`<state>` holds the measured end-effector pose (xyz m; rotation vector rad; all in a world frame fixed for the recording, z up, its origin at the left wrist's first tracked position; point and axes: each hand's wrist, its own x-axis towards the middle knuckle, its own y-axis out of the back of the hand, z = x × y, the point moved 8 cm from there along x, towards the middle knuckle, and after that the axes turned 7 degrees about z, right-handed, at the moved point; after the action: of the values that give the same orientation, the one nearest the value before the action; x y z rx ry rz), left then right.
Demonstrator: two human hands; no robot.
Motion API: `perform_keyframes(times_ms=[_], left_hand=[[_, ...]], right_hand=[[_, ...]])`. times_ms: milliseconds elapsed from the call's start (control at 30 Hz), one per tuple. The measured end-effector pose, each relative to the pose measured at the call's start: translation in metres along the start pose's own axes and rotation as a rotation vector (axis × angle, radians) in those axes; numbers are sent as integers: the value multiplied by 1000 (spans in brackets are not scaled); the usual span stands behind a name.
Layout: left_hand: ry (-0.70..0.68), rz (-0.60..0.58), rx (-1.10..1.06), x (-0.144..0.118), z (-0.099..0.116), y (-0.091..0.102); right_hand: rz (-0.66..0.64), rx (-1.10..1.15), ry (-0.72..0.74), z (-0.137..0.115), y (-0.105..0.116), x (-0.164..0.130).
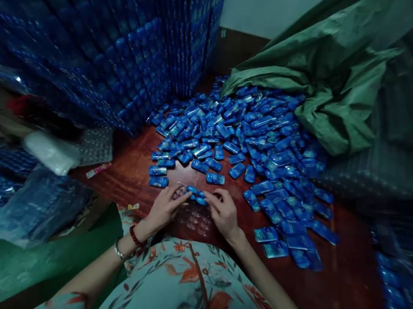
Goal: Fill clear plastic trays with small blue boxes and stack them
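Observation:
My left hand [166,206] and my right hand [223,211] meet over a clear plastic tray [196,220] that lies on the dark red table [130,173] right in front of me. Between the fingertips of both hands are a few small blue packets [197,195], pressed onto the tray's far edge. Past them a big heap of the same blue packets [240,129] spreads over the table. My left wrist wears a red bead bracelet and a silver bangle.
A tall wall of stacked blue filled trays [124,61] rises at the back left. A green sack [330,72] lies open at the right. Empty clear trays [94,145] and plastic-wrapped bundles [37,202] sit at the left.

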<state>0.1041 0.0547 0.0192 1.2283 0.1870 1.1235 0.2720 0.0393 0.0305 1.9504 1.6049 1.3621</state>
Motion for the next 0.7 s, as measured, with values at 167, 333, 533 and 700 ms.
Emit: perform_keyframes(times_ms=[167,333,533,700], left_hand=[[385,39,186,-6,-64,19],[463,-368,276,-1,-85,6],[509,-217,112,-6,-74,26],[444,118,-292,-13,-30,41]], right_hand=[[-169,-191,-130,53,-16,32],[-486,-304,-120,63,-36,44],[-214,26,-342,60,16,2],[-139,354,-363,15,17,-47]])
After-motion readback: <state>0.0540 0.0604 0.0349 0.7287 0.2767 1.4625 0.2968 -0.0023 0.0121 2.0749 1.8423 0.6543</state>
